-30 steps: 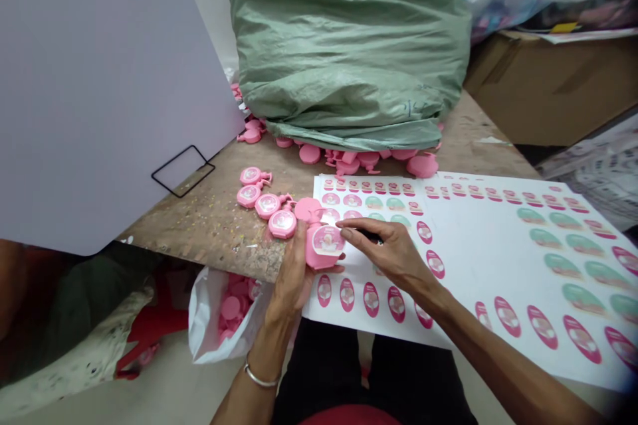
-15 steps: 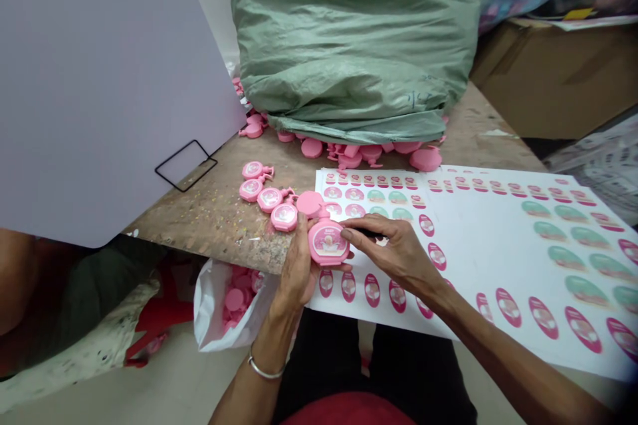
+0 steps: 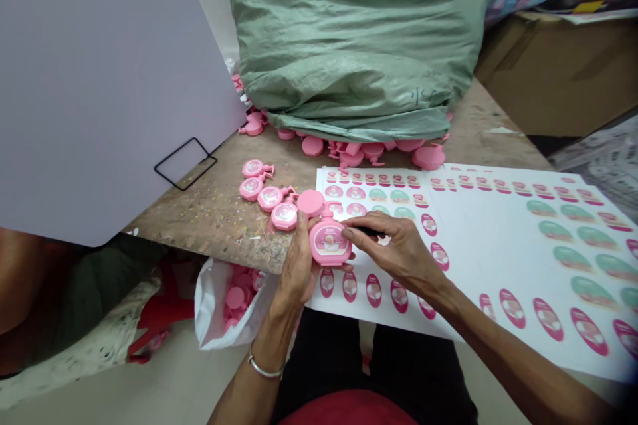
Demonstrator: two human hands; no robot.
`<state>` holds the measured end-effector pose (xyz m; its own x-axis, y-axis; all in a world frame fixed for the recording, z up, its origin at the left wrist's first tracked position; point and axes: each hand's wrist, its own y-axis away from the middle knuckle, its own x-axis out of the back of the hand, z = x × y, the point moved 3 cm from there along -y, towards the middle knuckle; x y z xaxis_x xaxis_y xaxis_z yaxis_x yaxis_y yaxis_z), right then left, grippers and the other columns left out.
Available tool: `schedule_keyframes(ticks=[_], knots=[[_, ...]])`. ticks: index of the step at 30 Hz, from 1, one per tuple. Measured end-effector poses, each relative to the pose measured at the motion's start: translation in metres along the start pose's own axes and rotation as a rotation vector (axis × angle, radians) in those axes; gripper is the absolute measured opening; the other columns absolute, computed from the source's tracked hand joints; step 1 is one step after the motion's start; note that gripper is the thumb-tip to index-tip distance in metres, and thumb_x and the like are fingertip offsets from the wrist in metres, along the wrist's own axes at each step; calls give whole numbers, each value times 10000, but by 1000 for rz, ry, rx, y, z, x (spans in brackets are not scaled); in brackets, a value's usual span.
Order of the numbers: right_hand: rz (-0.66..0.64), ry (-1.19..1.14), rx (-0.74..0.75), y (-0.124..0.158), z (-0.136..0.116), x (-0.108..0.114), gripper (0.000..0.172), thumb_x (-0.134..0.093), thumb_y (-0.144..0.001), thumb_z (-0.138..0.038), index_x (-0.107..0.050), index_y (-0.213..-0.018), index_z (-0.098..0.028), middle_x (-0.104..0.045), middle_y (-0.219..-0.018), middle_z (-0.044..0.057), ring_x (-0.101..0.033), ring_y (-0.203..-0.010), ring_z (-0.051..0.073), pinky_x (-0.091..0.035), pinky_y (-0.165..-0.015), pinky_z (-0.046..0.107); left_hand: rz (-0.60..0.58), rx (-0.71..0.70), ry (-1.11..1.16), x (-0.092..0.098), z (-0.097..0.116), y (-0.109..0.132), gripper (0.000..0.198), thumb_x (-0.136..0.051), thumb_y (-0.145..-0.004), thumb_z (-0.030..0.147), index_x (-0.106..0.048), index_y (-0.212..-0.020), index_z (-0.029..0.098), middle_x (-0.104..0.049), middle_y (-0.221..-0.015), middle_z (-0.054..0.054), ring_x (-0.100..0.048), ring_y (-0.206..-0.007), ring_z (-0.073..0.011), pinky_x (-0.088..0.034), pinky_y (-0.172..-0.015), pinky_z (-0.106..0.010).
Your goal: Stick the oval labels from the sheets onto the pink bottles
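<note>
My left hand (image 3: pixel 297 267) grips a small pink plastic bottle-shaped piece (image 3: pixel 328 242) from its left side, holding it just above the near edge of the sticker sheet (image 3: pixel 463 239). A round pink and white label sits on the piece's front. My right hand (image 3: pixel 399 249) rests on the sheet to the right, fingers closed, fingertips pressing on the right edge of the piece. Three labelled pink pieces (image 3: pixel 272 198) lie in a row on the table to the left.
A big green sack (image 3: pixel 349 40) fills the back of the wooden table (image 3: pixel 214 212), with unlabelled pink pieces (image 3: pixel 369 153) along its base. A white bag of pink pieces (image 3: pixel 232 299) hangs below the table edge. A grey board (image 3: pixel 100 80) stands left, a cardboard box (image 3: pixel 558 73) right.
The label, a second ago partly lifted under my right fingers, now lies flat on the pink piece. Both hands have stayed in nearly the same place.
</note>
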<state>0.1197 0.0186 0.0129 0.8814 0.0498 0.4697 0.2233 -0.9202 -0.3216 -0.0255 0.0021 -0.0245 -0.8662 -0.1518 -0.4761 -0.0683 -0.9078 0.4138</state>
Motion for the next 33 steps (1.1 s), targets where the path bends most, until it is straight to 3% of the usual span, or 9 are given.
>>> schedule_keyframes(ticks=[17, 19, 22, 25, 27, 30, 33], knots=[[16, 43, 13, -1, 3, -2, 141, -630, -841, -301, -736, -907, -234, -715, -781, 18, -588, -667, 152, -459, -614, 305, -33, -35, -56, -3, 3, -2, 590, -374, -895, 615, -589, -1197, 156, -676, -1046, -110, -687, -804, -204, -590, -614, -282], [30, 127, 52, -1, 3, -1, 157, -613, -855, -316, -729, -908, -223, -713, -778, 24, -594, -678, 157, -452, -650, 316, -65, -88, -112, -3, 3, -2, 544, -469, -871, 586, -588, -1188, 160, -665, -1060, -105, -680, -809, -199, -585, -612, -273], [103, 446, 92, 0, 4, 1, 254, -615, -844, -420, -718, -868, -189, -696, -756, 62, -612, -750, 214, -427, -733, 377, -91, -164, -211, -2, 1, -1, 465, -635, -807, 482, -585, -1146, 169, -648, -1065, -90, -673, -778, -185, -575, -587, -268], [204, 580, 36, 3, 8, -2, 441, -632, -791, -546, -676, -1018, -170, -696, -881, 105, -616, -869, 276, -425, -786, 414, -61, -165, -259, 2, -6, 0, 445, -663, -785, 452, -574, -1124, 178, -654, -996, -69, -664, -727, -168, -564, -604, -279], [161, 425, -5, 4, 17, -12, 515, -594, -810, -564, -602, -1155, -181, -681, -1027, 110, -617, -921, 258, -457, -784, 385, -53, -193, -344, 6, -9, 3, 399, -665, -781, 444, -599, -1066, 172, -659, -925, -50, -653, -741, -164, -549, -666, -274], [78, 327, -65, -4, 39, -24, 477, -537, -851, -536, -559, -1187, -199, -660, -1107, 108, -611, -966, 257, -479, -787, 386, -37, -199, -485, 21, -9, 4, 365, -664, -774, 444, -615, -1010, 171, -660, -866, -36, -639, -722, -164, -523, -660, -266], [-12, 455, -18, -31, 58, -32, 476, -580, -834, -463, -541, -1223, -192, -644, -1148, 120, -582, -1026, 287, -451, -843, 423, 184, -293, -676, 51, 2, -4, 347, -596, -809, 471, -650, -948, 158, -667, -822, -44, -625, -731, -183, -500, -678, -286]])
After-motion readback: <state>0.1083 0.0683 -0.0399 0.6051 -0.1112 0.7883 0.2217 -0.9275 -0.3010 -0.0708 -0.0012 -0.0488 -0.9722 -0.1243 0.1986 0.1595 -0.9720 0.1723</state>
